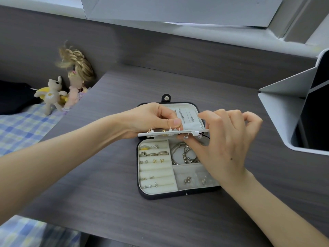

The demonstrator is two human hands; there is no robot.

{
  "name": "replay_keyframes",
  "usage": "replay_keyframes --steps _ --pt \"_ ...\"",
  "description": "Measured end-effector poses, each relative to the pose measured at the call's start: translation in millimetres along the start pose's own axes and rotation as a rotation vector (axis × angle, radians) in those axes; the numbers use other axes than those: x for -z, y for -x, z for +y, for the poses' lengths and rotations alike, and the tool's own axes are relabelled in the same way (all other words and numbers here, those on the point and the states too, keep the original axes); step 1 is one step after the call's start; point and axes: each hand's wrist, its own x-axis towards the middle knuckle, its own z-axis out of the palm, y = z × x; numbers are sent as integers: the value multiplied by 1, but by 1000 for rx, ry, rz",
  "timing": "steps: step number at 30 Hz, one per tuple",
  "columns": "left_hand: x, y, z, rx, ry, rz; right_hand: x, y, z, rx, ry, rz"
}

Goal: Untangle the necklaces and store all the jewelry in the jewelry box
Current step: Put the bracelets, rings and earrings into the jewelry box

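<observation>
left hand (156, 118) pinches the left end of the earring panel (165, 134), thumb on top and fingers curled behind; right hand (226, 139) has its thumb under the right half and fingers curled over it, by the panel's white clip (195, 133), so both hands are closed on the panel. panel is seen edge-on, roughly level, held over the hinge line of the open jewelry box (160, 195). stud posts poke up along its top, a few drops dangle under it. box lies flat mid-desk with the lid laid back. necklaces (185, 114) lie in the lid as separate runs and look untangled, but part is hidden behind the hands so can't vouch for that. base: rings (154, 153) in the top-left rolls, small studs (156, 160) in the rows below, bracelets (181, 154) in the top-right bay, loose earrings (187, 180) in the lower-right bays, partly covered by the right wrist. all jewelry I can see is in or on the box. my read: sorting basically done; left is to seat the panel, fold the lid, press the snap tab (166, 98). risk: the drops could snag the bracelets, or the posts could catch the chains, as the panel goes down. around: plush toy (51, 94) and doll (76, 81) far left by the checked bedding (21, 125), white stand (284, 107) holding a dark screen at right, all well apart from the box on the desk (106, 175); nothing looks to block the lid swing
</observation>
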Motion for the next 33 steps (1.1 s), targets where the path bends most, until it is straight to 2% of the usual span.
replay_keyframes --steps 13,33 --pt "1 -1 -2 7 103 -19 -1 1 0 3 4 6" --pt "0 -2 -1 39 93 3 0 0 0 2 10 5"
